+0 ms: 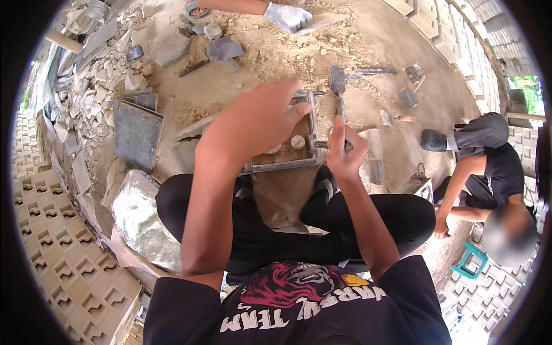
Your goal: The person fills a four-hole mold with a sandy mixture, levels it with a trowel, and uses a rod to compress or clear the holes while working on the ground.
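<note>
My left hand (259,118) is over a square metal mould frame (283,167), fingers spread and holding nothing, slightly blurred. It hides much of the frame's left and far sides. Inside the frame shows a pale round knob (298,142); a second is partly covered by my wrist. My right hand (348,152) is closed around the handle of a small trowel (337,81), just right of the frame. The trowel's dark, flat blade points away from me. A short bar at the frame's right side reaches toward my right hand.
Dark metal plates (137,132) lie left, near broken stone rubble (95,98). Ahead, a co-worker's gloved hand (289,17) holds a flat trowel over loose sandy soil. Another person (489,155) squats right, near a teal stool (470,260). Stacked pale blocks (443,34) line the far right.
</note>
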Tool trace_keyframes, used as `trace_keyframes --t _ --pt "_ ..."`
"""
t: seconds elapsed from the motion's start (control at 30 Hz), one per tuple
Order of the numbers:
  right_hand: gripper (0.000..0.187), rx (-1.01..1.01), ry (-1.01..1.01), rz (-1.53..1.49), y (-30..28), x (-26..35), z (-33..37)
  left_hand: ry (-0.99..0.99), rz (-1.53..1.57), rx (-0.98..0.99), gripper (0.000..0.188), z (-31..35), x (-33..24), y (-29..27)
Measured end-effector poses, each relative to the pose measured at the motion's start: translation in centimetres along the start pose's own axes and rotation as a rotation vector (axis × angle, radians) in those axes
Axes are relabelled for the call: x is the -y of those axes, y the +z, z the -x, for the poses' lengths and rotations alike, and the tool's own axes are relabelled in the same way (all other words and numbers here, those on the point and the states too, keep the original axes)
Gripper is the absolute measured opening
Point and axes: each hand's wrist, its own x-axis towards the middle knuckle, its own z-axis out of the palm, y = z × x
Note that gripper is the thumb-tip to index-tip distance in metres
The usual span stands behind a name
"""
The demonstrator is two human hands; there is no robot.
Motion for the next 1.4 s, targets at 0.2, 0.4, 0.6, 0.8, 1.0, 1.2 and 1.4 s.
trace_keyframes --t 0.2,0.4,0.6,0.8,1.0,1.2,1.4 --pt "0.046 -0.037 -0.069 0.033 1.0 0.3 0.1 -0.033 0.002 0.036 0.048 0.3 -0.1 -1.3" --pt "0.042 -0.13 -0.186 -0.009 4.3 2.6 -3.0 -0.041 0.014 0.003 0.049 0.2 -0.1 -1.8" --pt "0.041 -0.042 -0.195 0.001 5.4 1.1 -5.1 -0.061 0.004 0.013 0.051 0.5 0.7 -2.2" --pt "0.04 -0.006 -0.23 -0.01 5.7 -1.3 -9.1 -0.041 0.01 -0.034 0.051 0.2 1.2 -2.6" --pt "0.048 0.071 -0.16 -0.088 5.0 -3.5 -11.2 -0.048 0.024 0.044 0.05 -0.4 1.0 -2.4" --pt "0.052 -0.07 -0.353 -0.063 4.4 -4.5 -10.3 -0.014 0.052 0.04 0.05 -0.8 1.0 -1.9" --pt "0.05 -0.058 -0.06 -0.28 4.8 -1.4 -9.6 -0.049 0.012 0.066 0.05 -1.0 0.8 -1.9"
